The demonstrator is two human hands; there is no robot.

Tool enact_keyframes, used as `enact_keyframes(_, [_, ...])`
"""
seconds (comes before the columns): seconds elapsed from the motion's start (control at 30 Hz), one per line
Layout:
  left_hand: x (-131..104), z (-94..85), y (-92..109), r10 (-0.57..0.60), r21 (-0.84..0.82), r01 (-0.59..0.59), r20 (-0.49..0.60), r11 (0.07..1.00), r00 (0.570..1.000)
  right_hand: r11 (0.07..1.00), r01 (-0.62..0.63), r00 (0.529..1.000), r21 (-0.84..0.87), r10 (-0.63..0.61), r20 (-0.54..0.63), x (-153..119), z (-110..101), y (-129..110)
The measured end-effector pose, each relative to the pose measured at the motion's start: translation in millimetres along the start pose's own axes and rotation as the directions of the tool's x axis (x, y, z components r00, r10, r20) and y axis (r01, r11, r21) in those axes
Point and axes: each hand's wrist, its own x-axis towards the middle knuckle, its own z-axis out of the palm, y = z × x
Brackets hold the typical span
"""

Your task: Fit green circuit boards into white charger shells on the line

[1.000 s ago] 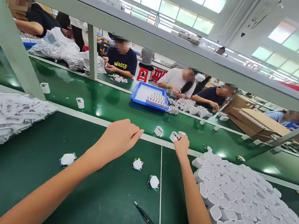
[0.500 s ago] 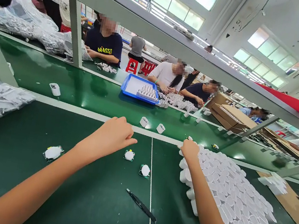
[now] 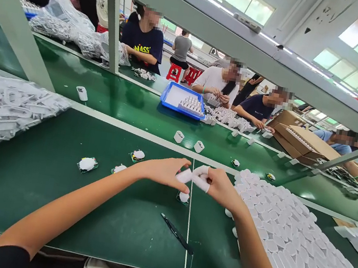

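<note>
A small white plastic housing (image 3: 183, 175) is between my two hands above the bench. My left hand (image 3: 167, 170) curls round it, with fingers above and thumb below. White covers sit on the thumb and forefinger of my right hand (image 3: 220, 186), which pinch at the housing's right end. Just under the hands lies a circuit board with a white round top (image 3: 183, 196). More such boards lie to the left: one board (image 3: 87, 164) apart, another board (image 3: 138, 155) by my left wrist, and a third partly behind my forearm. Black tweezers (image 3: 177, 234) lie nearer me.
Many white housings (image 3: 286, 231) stand packed together at right. A bag of white plastic parts (image 3: 6, 108) lies at left. Beyond the bench runs a green belt (image 3: 134, 114) with housings and boards. A blue tray (image 3: 167, 99) and co-workers are across it. A grey frame post (image 3: 112, 30) rises there.
My right hand has come left from the edge of the packed housings. My left hand has moved right, and both now meet at a white housing. The camera view has shifted.
</note>
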Motion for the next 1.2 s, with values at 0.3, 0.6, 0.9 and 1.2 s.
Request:
enact_keyframes(0.3, [-18.1, -40.3, 1.8, -0.118, -0.165, 0.062, -0.357, 0.984, 0.927, 0.995, 0.065, 0.996, 0.077, -0.059, -0.073, -15.3, 71.6, 12.1])
enact_keyframes(0.6, [-69.0, -47.0, 26.1, 0.404, 0.086, -0.442, -0.585, 0.893, 0.703, 0.927, 0.161, 0.980, 0.340, -0.108, -0.168, -12.8, 71.5, 13.4])
enact_keyframes(0.9, [-74.6, -19.5, 49.0, 0.453, 0.060, -0.523, -0.590, 0.850, 0.668, 0.552, 0.777, 0.466, 0.303, -0.181, -0.866, -64.0, -18.5, -64.3])
enact_keyframes(1.2, [-65.7, -10.8, 49.4, 0.611, 0.203, -0.621, -0.557, 0.757, 0.563, 0.714, 0.697, 0.386, 0.065, -0.296, -0.874, -65.1, -0.6, -80.8])
